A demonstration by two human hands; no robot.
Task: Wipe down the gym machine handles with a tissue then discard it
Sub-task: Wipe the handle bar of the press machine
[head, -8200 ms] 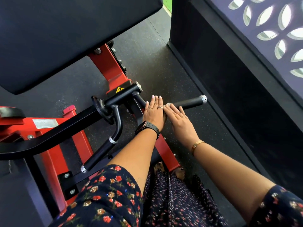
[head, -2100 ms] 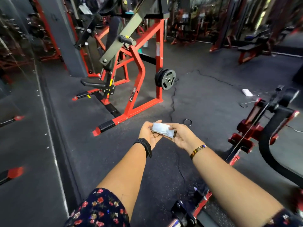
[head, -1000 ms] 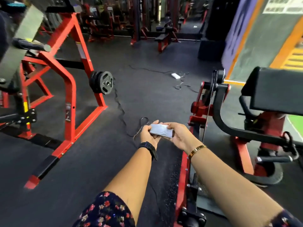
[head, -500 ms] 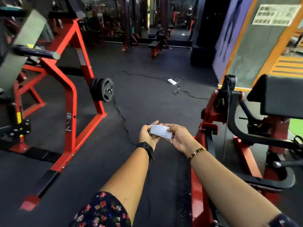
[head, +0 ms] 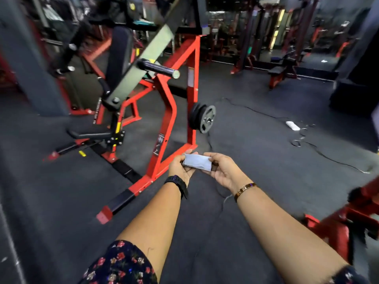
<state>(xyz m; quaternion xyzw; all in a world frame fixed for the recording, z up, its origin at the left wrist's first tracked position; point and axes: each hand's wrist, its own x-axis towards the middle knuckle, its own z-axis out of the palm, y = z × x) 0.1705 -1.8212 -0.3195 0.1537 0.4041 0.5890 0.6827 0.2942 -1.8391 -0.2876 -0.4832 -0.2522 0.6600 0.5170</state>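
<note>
A: Where's the tissue (head: 197, 163)?

B: Mid-scene, folded into a flat pad, in the air above the dark floor (head: 61, 201), on the near side of the red machine frame (head: 167, 124). The left grip (head: 180, 168) pinches its left end, fingers curled; the right grip (head: 223, 171) pinches the right end.

A: How will it handle?

B: Likely feather-light, soft, limp and easy to tear. I'd keep it folded, hold it by the thick middle and wrap it round a handle.

Dark rubber floor (head: 256, 91). Beyond the left grip (head: 180, 169), a red steel machine frame (head: 193, 97) carries black weight plates (head: 202, 119); beyond the right grip (head: 223, 173), a black cable (head: 338, 159) trails across the floor.
</note>
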